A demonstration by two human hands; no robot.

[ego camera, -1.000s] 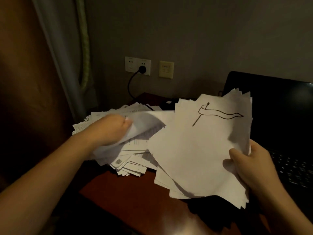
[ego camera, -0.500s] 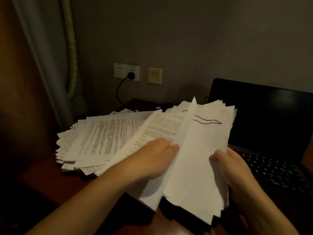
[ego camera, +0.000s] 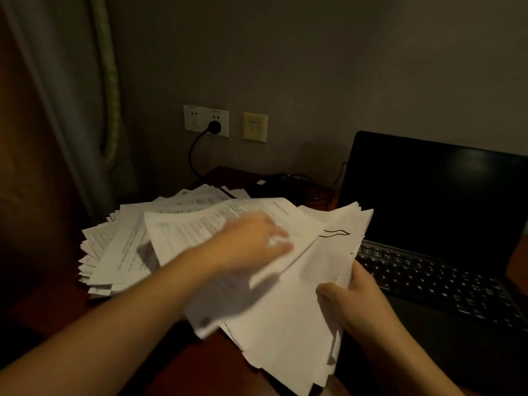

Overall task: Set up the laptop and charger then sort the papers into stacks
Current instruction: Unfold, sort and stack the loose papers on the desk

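Papers (ego camera: pixel 285 324) in a fanned bundle fill the nearest part of my view, raised above the dark wooden desk (ego camera: pixel 188 364). The right hand (ego camera: pixel 363 307) grips this bundle at its right edge, thumb on top and fingers curled beneath. The uppermost page carries a black line drawing (ego camera: pixel 334 232). The left hand (ego camera: pixel 251 241) lies across a printed sheet (ego camera: pixel 183 235) that overlaps the bundle's left side. This hand is motion-blurred, so I cannot tell whether it pinches the sheet or only rests on it. Further left, a spread pile (ego camera: pixel 111 252) of printed pages lies on the desk. To the right, just beside the bundle, the laptop (ego camera: pixel 434 201) stands open with a dark screen, its keyboard (ego camera: pixel 428 278) partly in view. Behind the pile, dark cables (ego camera: pixel 300 181) lie near the desk's rear edge. On the wall, a black plug (ego camera: pixel 214 127) sits in a white socket (ego camera: pixel 205 121), beside a yellowish plate (ego camera: pixel 255 127). A curtain (ego camera: pixel 71 95) hangs at far left.
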